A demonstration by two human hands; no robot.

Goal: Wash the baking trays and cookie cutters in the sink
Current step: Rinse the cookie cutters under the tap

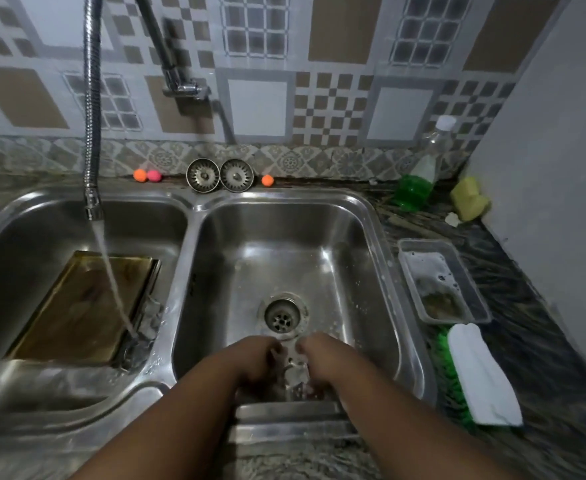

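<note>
left grip (262,358), right grip (322,360), cutter (296,373), drain (282,315)

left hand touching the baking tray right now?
Apart. Head view: left hand grips a small metal piece in the right basin; baking tray lies in the left basin, sink divider between them.

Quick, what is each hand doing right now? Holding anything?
Left hand: fingers curled on a small metal piece, seemingly a cookie cutter; blurred.
Right hand: grips the same piece from the other side.
</note>
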